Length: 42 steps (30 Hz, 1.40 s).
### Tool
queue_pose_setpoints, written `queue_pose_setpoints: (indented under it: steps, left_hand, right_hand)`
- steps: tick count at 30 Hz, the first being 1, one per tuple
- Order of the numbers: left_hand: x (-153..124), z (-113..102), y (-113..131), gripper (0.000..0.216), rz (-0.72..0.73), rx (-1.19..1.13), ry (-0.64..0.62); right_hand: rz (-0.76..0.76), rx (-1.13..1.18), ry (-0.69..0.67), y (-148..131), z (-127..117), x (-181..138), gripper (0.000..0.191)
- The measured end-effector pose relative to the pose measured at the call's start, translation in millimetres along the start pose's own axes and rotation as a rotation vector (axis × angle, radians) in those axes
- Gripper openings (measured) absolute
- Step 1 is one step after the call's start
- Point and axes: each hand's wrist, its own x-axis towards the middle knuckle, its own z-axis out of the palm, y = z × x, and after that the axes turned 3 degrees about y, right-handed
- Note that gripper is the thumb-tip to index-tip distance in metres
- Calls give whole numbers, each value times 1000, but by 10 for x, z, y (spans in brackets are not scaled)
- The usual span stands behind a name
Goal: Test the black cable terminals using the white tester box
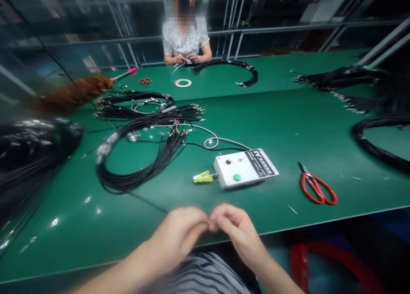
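My left hand [184,230] is closed in a pinch near the table's front edge. A thin black cable [149,203] runs across the table into it from the left. Fingertip to fingertip with it is my right hand [235,225], also pinched closed. Something tiny shows between the fingertips, too blurred to name. Just beyond my hands sits a white box [235,176] with a green button, a black knob and a yellow-green clip [204,177] at its left side. Red-handled scissors [315,185] lie to the right.
A looped bundle of black cables [128,183] lies left of the box, with more cables [381,144] at the right. Across the green table [272,119], a person [185,42] handles something small near a ring-shaped roll [183,83]. A brown duster [80,91] lies far left.
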Motion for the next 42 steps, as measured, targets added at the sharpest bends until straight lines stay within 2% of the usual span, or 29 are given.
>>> queue_pose_setpoints:
  steps: [4, 7, 12, 17, 22, 28, 30, 35, 42]
  left_hand:
    - [33, 77, -36, 19, -27, -77, 181]
    - [45, 114, -43, 17, -87, -96, 273]
    - [62, 125, -7, 17, -128, -118, 277]
    - [62, 141, -17, 18, -103, -100, 273]
    - [54, 143, -41, 17, -63, -54, 288]
    - [74, 49, -29, 17, -119, -86, 192]
    - [78, 45, -40, 17, -153, -98, 228]
    - [72, 83, -84, 16, -195, -153, 337]
    - [73, 121, -146, 15, -242, -211, 356]
  right_hand:
    - [76, 237, 49, 95, 119, 4, 23]
    - [64, 272, 113, 192, 208, -18, 24]
    - [32, 223, 137, 133, 190, -21, 22]
    - [-5, 157, 100, 45, 117, 23, 20]
    - [-68, 11, 126, 24, 81, 48, 17]
    - [-85, -113, 107, -88, 76, 86, 20]
    - [-77, -73, 94, -80, 79, 93, 19]
    - [35, 206, 79, -12, 125, 110, 22]
    - [131, 322, 78, -18, 259, 214, 22]
